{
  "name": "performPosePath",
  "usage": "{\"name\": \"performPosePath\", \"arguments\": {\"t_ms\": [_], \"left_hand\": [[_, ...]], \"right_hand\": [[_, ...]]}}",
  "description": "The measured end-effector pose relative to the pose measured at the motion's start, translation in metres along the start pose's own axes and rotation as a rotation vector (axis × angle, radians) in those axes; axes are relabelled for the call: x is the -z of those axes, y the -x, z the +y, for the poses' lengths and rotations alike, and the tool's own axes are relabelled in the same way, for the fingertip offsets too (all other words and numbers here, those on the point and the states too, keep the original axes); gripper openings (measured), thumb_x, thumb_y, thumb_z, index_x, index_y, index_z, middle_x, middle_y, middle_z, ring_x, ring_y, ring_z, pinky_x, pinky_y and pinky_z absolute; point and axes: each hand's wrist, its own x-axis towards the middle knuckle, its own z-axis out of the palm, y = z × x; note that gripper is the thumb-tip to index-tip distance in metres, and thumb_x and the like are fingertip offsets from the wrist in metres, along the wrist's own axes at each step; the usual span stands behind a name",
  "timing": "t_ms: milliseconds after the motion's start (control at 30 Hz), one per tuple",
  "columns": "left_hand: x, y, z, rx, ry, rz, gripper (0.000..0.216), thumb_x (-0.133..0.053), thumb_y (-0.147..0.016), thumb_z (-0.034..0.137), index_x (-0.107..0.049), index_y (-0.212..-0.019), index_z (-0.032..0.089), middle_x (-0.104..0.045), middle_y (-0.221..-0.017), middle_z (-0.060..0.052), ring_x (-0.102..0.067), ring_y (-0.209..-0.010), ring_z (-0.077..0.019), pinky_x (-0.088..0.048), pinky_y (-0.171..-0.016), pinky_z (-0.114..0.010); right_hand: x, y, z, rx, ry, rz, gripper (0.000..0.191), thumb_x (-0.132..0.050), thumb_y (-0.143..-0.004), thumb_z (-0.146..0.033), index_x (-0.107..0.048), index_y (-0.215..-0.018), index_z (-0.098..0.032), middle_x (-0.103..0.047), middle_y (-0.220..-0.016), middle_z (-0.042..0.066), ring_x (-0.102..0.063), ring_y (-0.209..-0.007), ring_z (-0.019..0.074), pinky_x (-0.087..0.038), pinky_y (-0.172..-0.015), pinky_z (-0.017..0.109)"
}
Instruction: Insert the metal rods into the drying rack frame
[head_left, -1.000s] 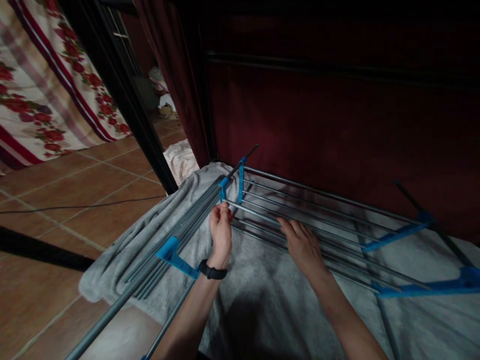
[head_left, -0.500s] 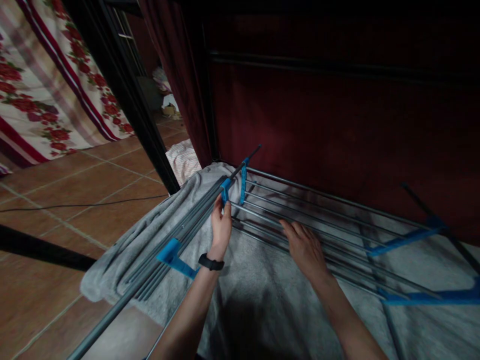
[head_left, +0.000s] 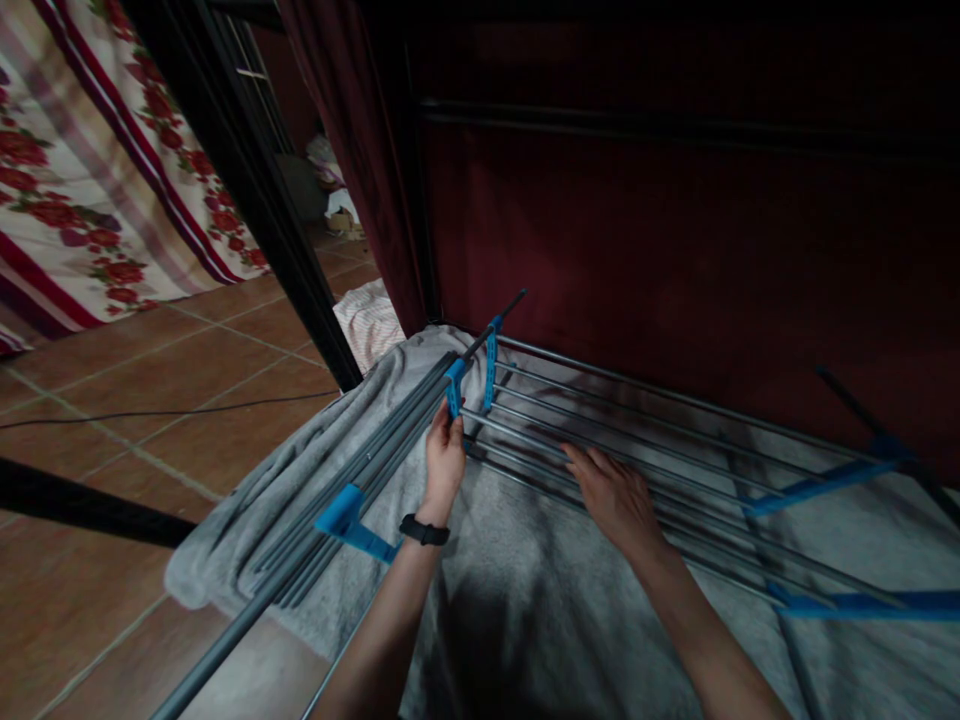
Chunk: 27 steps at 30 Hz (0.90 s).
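Note:
A drying rack with grey metal rods and blue plastic brackets lies across a grey blanket. My left hand, wearing a black wristband, is closed on a small blue bracket at the rack's left end, thumb and fingers at its lower part. Over the middle rods lies my right hand, its fingers bent over them and pointing left; its thumb is hidden. Left of my left hand, a bundle of parallel rods slants down to another blue bracket.
Long blue brackets support the rack's right end. A dark red panel rises behind it. Black posts stand at the left, beyond the blanket's edge. A cable crosses the tiled floor; a floral curtain hangs farther back.
The view has shifted very slightly, so everything sits a little farther right or lower. Both hands keep their places on the rack.

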Motion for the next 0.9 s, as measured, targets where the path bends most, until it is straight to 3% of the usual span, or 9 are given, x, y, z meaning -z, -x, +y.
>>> {"name": "performPosePath", "arguments": {"t_ms": [333,700,900], "left_hand": [[-0.003,-0.002,-0.001,-0.044,-0.039,-0.027,0.031,-0.065,-0.091,0.03,-0.075,-0.119,0.018,-0.078,-0.128,-0.016,-0.071,-0.126,-0.0313,-0.05,-0.117,-0.05],[-0.005,0.0,-0.011,-0.061,-0.099,0.011,0.032,-0.062,-0.095,0.032,-0.074,-0.122,0.018,-0.075,-0.134,-0.017,-0.067,-0.133,-0.0309,-0.047,-0.119,-0.049],[-0.008,0.0,-0.012,-0.074,-0.096,0.026,0.032,-0.061,-0.095,0.031,-0.073,-0.122,0.018,-0.075,-0.133,-0.017,-0.066,-0.134,-0.0298,-0.045,-0.121,-0.047]], "right_hand": [[0.001,0.001,-0.001,-0.002,-0.003,-0.061,0.041,-0.042,-0.111,-0.029,-0.062,-0.147,-0.032,-0.078,-0.129,0.008,-0.076,-0.108,0.0205,-0.052,-0.084,0.031],[0.014,-0.007,-0.001,0.001,-0.072,-0.144,0.041,-0.04,-0.112,-0.032,-0.064,-0.145,-0.032,-0.077,-0.135,0.007,-0.078,-0.105,0.0202,-0.055,-0.083,0.031],[0.021,-0.016,0.004,0.026,-0.204,-0.19,0.041,-0.038,-0.112,-0.034,-0.066,-0.142,-0.029,-0.078,-0.133,0.006,-0.077,-0.114,0.0211,-0.056,-0.092,0.032]]}}
